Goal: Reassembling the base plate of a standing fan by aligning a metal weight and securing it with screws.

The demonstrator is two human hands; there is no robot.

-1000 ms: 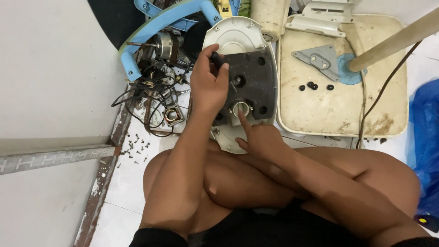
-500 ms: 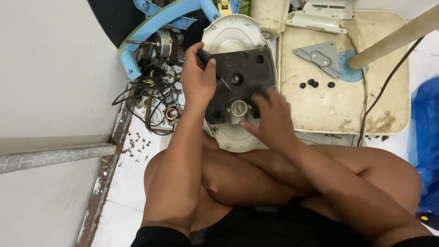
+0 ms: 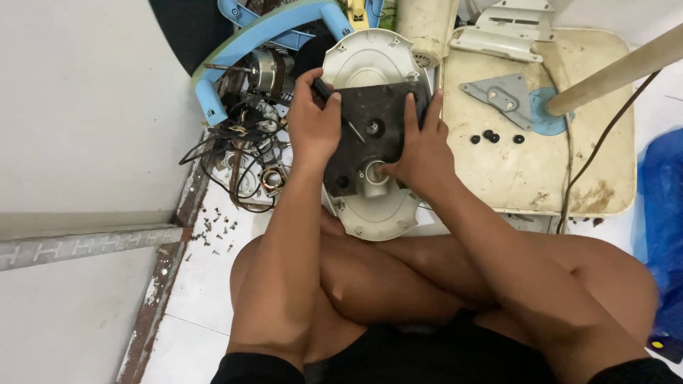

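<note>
A dark metal plate (image 3: 377, 114) lies on an oval whitish plastic fan base (image 3: 370, 60) on the floor in front of my crossed legs. My left hand (image 3: 313, 124) grips the plate's left edge and holds a thin black-handled screwdriver (image 3: 334, 107) against it. My right hand (image 3: 420, 146) lies flat over the plate's right side, with the thumb at a pale round socket (image 3: 373, 174) near the plate's lower end.
A fan motor (image 3: 267, 71) with tangled wires (image 3: 235, 160) sits to the left by a blue plastic frame (image 3: 270, 32). Right: a stained cream base (image 3: 533, 163) with a grey bracket (image 3: 505, 96), black screws (image 3: 491, 135), a pole (image 3: 619, 71). Loose screws (image 3: 213, 227) dot the tiles.
My right hand has moved from the socket at the plate's lower end up onto the plate's right side, spreading flat. My left hand stays on the left edge.
</note>
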